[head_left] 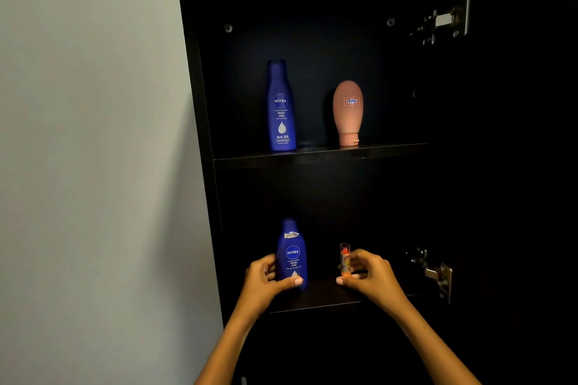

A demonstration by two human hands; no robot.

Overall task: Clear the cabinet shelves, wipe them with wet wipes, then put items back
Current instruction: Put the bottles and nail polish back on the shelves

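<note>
1. Head view looks into a dark, open wooden cabinet (206, 122) filling the centre and right of the frame, with a pale grey wall (87, 134) on the left.
2. On the upper shelf (322, 154), mid-frame, a tall blue plastic lotion bottle (281, 106) stands upright; near it to the right, apart, a pink oval tube (348, 112) stands on its cap.
3. On the lower shelf (319, 303), in the lower centre, a second, shorter blue lotion bottle (292, 255) stands upright. The left hand (266, 278) holds it, thumb across the front and fingers curled round its left side.
4. Just right of it, apart, a small clear-capped orange lipstick tube (345, 259) stands upright. The right hand (367, 275) pinches it between thumb and fingertips.
5. Metal door hinges show on the right wall: one at upper right (447, 17), one at lower right (438, 273).
</note>
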